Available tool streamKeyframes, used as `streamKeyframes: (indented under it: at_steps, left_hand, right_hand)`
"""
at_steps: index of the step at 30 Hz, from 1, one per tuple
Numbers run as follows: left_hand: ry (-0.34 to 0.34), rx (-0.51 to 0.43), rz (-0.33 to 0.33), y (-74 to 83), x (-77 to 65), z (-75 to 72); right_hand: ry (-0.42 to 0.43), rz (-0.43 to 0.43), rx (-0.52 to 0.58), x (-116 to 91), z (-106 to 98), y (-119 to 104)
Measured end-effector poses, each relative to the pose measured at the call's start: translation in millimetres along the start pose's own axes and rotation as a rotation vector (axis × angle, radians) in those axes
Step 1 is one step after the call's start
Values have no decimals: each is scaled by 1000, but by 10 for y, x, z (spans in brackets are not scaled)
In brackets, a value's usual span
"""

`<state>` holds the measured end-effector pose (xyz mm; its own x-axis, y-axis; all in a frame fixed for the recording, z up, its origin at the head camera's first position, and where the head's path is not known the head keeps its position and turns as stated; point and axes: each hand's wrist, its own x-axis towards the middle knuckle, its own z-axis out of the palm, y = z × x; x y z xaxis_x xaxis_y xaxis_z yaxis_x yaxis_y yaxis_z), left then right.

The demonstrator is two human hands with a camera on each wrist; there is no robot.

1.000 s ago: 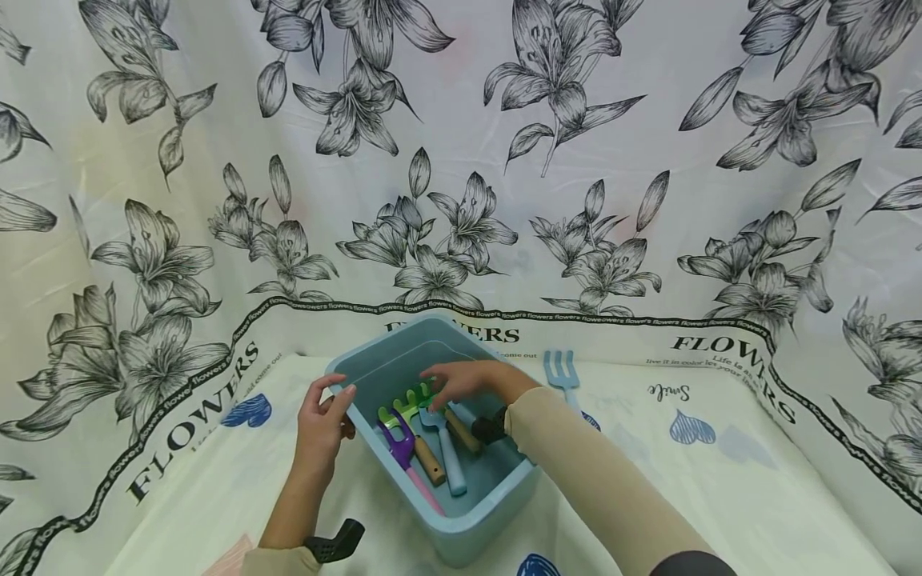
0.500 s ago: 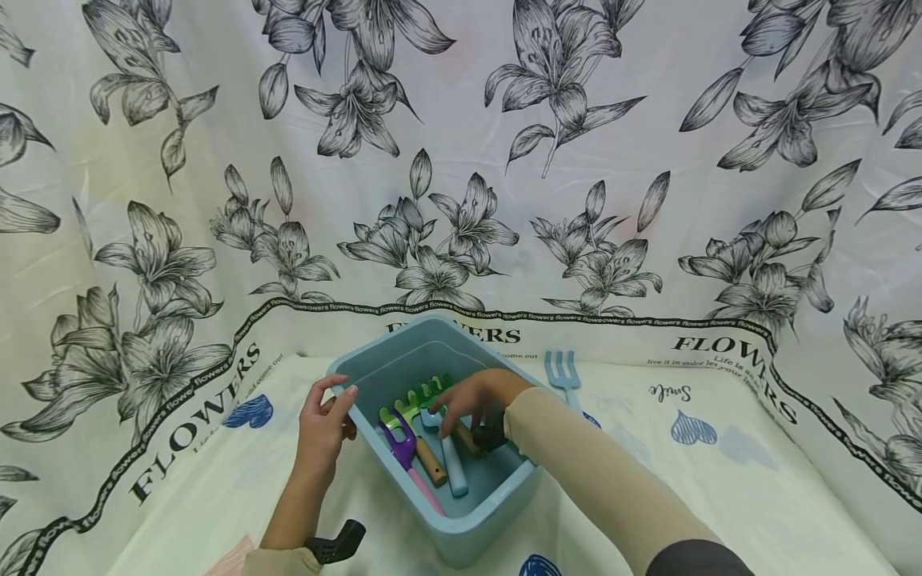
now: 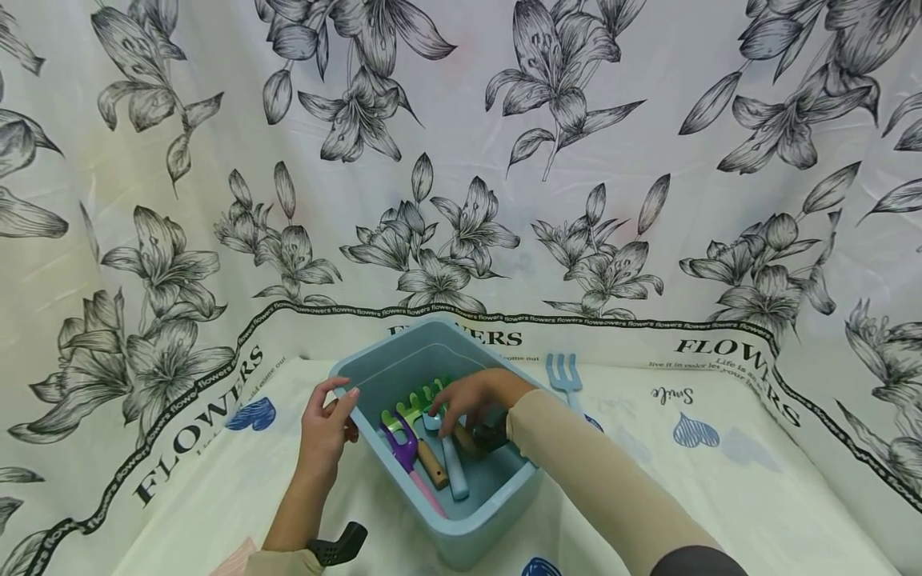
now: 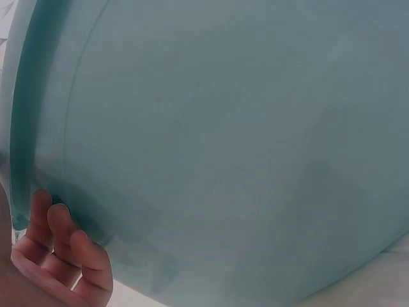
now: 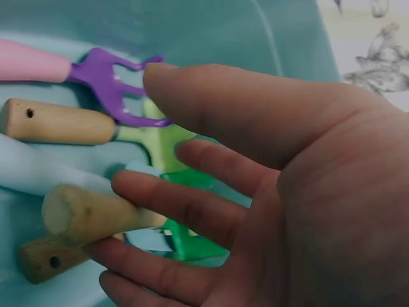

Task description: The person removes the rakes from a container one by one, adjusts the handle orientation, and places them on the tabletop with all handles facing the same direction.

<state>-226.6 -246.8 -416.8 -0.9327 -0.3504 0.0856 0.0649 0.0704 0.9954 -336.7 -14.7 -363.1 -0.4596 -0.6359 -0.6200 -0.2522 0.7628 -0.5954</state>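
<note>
The left hand (image 3: 324, 424) grips the left rim of a blue-grey plastic bin (image 3: 479, 544); in the left wrist view its fingertips (image 4: 89, 252) curl under the rim. Inside the bin is the right hand (image 3: 479, 396), reaching down among small garden tools. Its thumb stands apart from the loosely extended fingers in the right wrist view. A tilted wooden handle (image 5: 83, 214) lies at the index and middle fingertips. Nearby are a purple hand fork (image 5: 105, 83) with a pink handle, a wooden-handled light-green tool (image 5: 64, 121), a light-blue handle (image 5: 38, 163) and a green rake head (image 5: 192, 246).
A light-blue fork (image 3: 565, 376) lies on the pale cloth (image 3: 648, 488) to the right of the bin. Behind hangs a white curtain (image 3: 461, 120) printed with lilies. A black device (image 3: 338, 544) is strapped on the left wrist.
The right hand has moved a little right and toward the near side inside the bin, its fingers now lower over the tools. The left hand keeps its place on the rim.
</note>
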Motion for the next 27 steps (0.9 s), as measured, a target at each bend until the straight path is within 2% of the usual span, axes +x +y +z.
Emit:
streamKeyframes:
  at_steps: [6,11,20,27]
  left_hand:
    - [2,1,1,5,-14,8]
    - [-2,5,1,14,-7,12]
    - [-7,2,-25,29,-4,5]
    - [-6,3,-22,12,-7,11]
  right_hand:
    - [49,-154,30,-100,-25,-76]
    - [139,-267,33,-202,-85,-105]
    - [332,-363,75,-357,-156,-65]
    - [412,-426,94,-484,-167,34]
